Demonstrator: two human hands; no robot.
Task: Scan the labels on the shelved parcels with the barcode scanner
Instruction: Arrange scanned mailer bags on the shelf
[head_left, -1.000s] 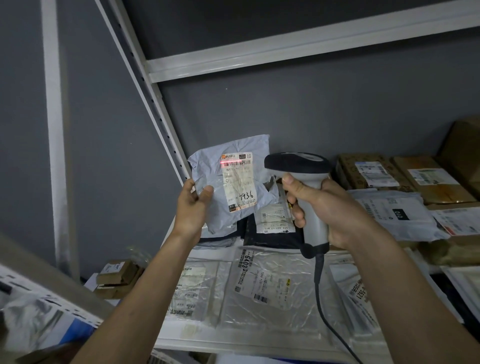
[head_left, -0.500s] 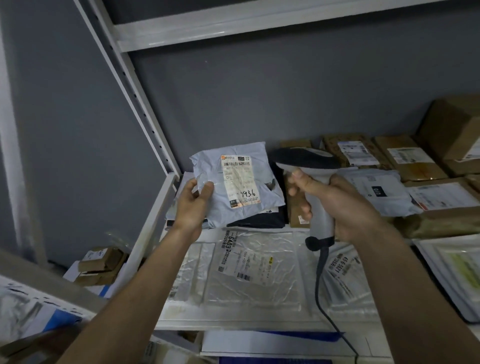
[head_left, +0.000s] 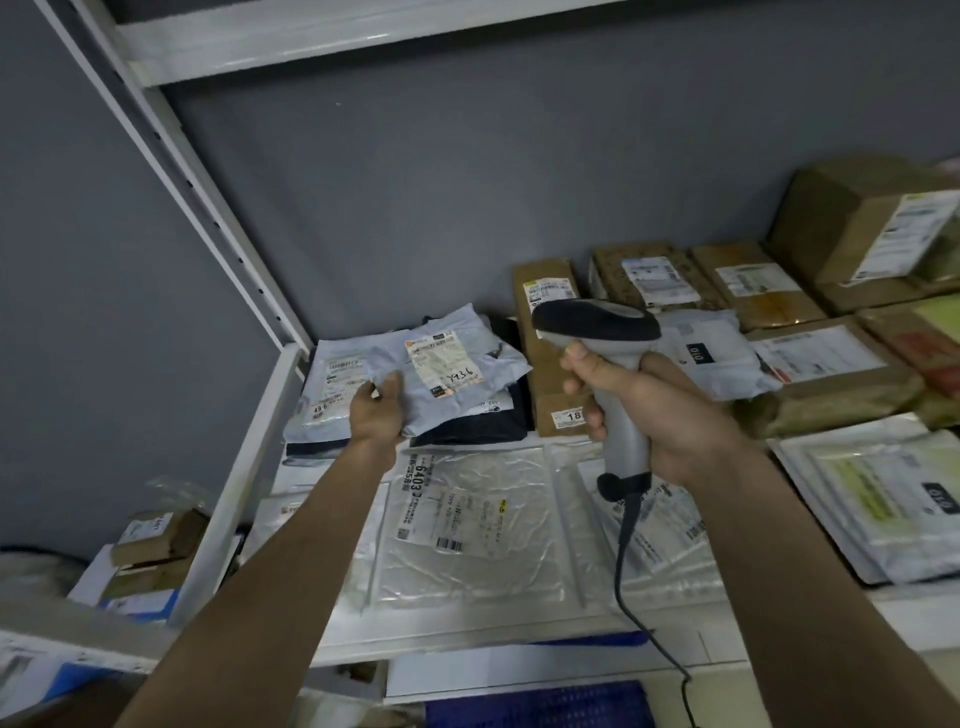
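My left hand (head_left: 376, 413) grips the near left corner of a pale blue poly mailer (head_left: 457, 379) whose white label reads "4936". The mailer lies low over a stack of dark and light bags at the shelf's back left. My right hand (head_left: 649, 400) holds a grey barcode scanner (head_left: 602, 358) by its handle, with the dark head pointing left toward the mailer. No red scan line shows. The scanner's black cable (head_left: 628, 571) hangs down past the shelf front.
On the white shelf (head_left: 519, 642), clear plastic mailers (head_left: 467, 525) lie flat at the front. Brown boxes (head_left: 753, 283) and a white bag (head_left: 711, 353) fill the back right. A slanted shelf upright (head_left: 208, 208) stands at the left, with small cartons (head_left: 156, 540) below it. A blue crate (head_left: 540, 706) sits below.
The mailer went from being held up, with a red scan line on its label, down onto the stack at the back left. The scanner stayed pointed left, and the view tilted downward.
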